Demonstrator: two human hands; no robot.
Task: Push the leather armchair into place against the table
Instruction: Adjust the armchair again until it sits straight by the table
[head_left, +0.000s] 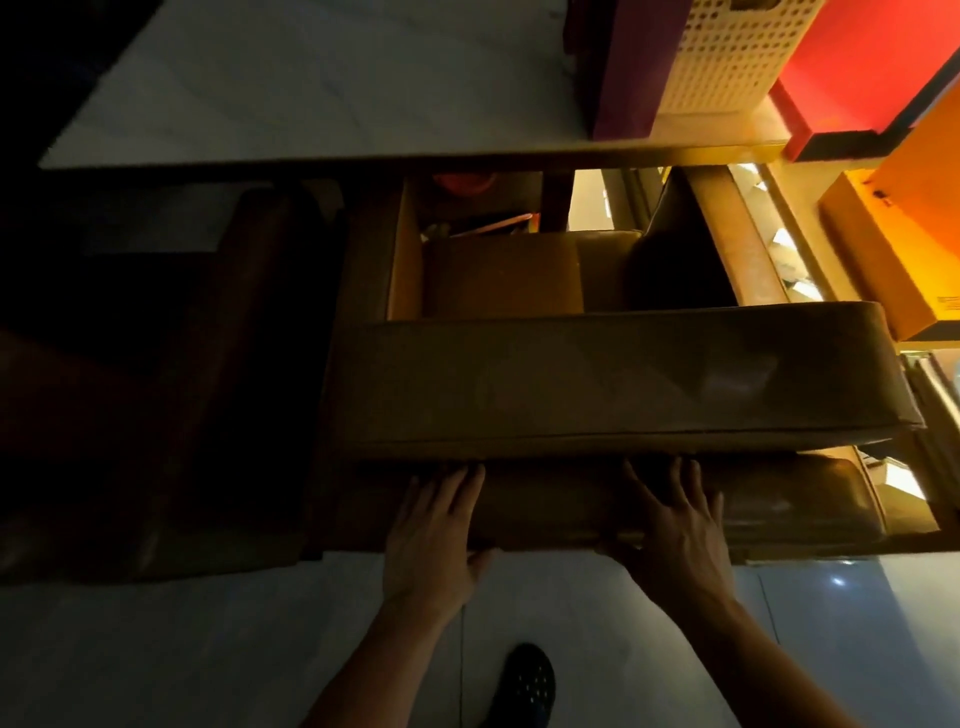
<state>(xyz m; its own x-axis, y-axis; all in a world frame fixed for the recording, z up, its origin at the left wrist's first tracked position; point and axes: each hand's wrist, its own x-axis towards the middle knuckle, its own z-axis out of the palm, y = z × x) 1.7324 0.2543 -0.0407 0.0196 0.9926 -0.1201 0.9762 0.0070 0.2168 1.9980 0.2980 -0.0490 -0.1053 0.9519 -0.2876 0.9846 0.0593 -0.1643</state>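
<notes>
A brown leather armchair (597, 384) fills the middle of the head view, seen from above and behind its backrest. Its seat (498, 275) points toward the pale table (311, 93), whose front edge overhangs the seat's far end. My left hand (436, 530) lies flat on the lower back panel of the chair, fingers spread and pointing forward. My right hand (675, 525) presses the same panel further right, fingers spread too. Neither hand is wrapped around anything.
A second dark armchair (171, 395) stands close on the left. A purple box (639, 67), a white perforated basket (727, 57) and a red box (862, 62) sit on the table. An orange box (898, 228) is at right. My shoe (524, 680) rests on the pale floor.
</notes>
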